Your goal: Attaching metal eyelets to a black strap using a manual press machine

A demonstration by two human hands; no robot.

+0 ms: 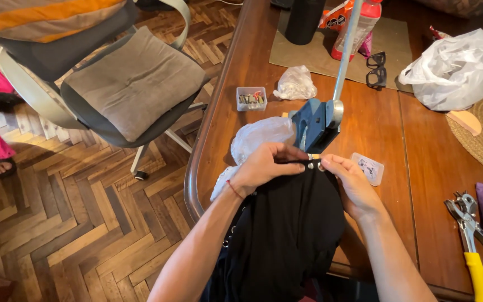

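**Two hands feed black cloth into a blue bench press**

Black fabric (286, 235) hangs off the near edge of the wooden table (387, 140), nearest the viewer; soft and limp, it looks light and likely to sag, best pinched close to its studded hem; at far left stands a cushioned chair (132, 84); the left hand (266, 165) pinches the hem shut between fingers and thumb; the blue hand press (315, 124) sits just above; the right hand (353, 182) grips the hem's other side; farther right lie a small clear box (368, 168) and yellow-handled pliers (476, 246).
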